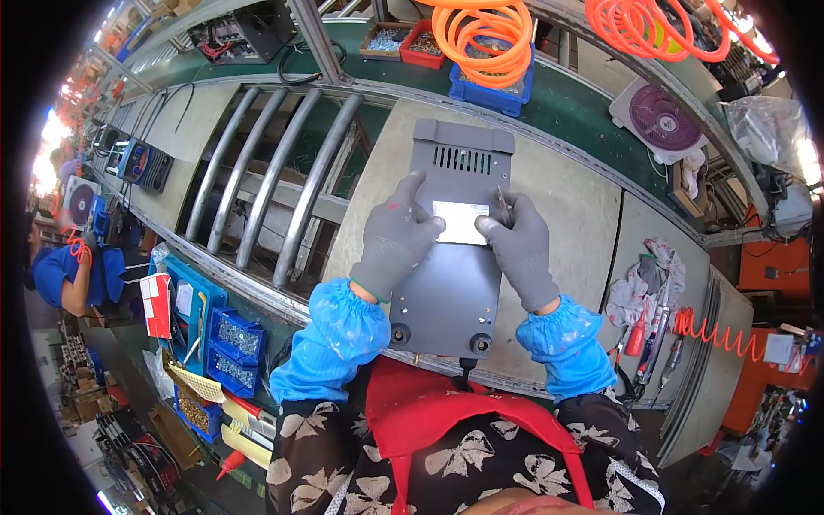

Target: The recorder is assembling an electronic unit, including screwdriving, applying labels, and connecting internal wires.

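Observation:
A dark grey metal box [451, 300] lies before me with a vented panel and two round black feet at its near corners. A white label [462, 215] sits across its middle. My left hand [397, 236], in a grey glove, rests on the box's left side, its index finger stretched away from me and its thumb at the label's left edge. My right hand [524, 245], gloved alike, has its thumb at the label's right edge. Its curled fingers hold a thin metal tool [502, 199], whose kind I cannot make out.
Metal rollers [296, 189] run to the left of the board. Blue bins of screws [233, 365] stand at lower left. Screwdrivers [650, 343] and a rag [639, 287] lie at right. Orange coiled hoses [481, 43] hang ahead, near a purple fan [661, 118]. Another person [77, 275] is at far left.

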`<state>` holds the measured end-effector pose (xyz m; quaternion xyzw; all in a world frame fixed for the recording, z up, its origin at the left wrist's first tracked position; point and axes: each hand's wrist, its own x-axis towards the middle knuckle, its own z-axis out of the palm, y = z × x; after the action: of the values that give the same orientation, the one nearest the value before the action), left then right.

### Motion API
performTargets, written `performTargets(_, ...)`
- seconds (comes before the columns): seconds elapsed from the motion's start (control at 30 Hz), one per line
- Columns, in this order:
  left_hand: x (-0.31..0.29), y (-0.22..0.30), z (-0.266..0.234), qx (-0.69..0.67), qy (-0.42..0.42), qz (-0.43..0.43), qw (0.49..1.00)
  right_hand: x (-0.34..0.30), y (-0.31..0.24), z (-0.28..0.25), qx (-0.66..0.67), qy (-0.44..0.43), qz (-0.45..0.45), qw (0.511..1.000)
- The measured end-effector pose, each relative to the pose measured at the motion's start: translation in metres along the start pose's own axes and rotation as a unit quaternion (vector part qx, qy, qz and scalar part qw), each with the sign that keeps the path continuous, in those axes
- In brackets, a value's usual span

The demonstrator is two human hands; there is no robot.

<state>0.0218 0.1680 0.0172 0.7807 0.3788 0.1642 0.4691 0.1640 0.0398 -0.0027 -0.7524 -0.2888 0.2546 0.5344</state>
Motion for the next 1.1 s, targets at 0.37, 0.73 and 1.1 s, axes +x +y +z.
performTargets(0.37, 0.011, -0.01, 0.012, 0.089, 0.024, -0.002, 0.996, 0.007, 0.0, 0.006, -0.073, 0.008, -0.028, 0.997)
performTargets(0.73, 0.014, -0.012, 0.01, 0.107, -0.015, -0.03, 0.994, 0.006, 0.002, 0.009, -0.102, 0.023, -0.048, 0.993)
performTargets(1.1, 0.012, -0.011, 0.012, 0.096, 0.004, -0.011, 0.995, 0.004, -0.001, 0.009, -0.1, 0.025, -0.047, 0.994)
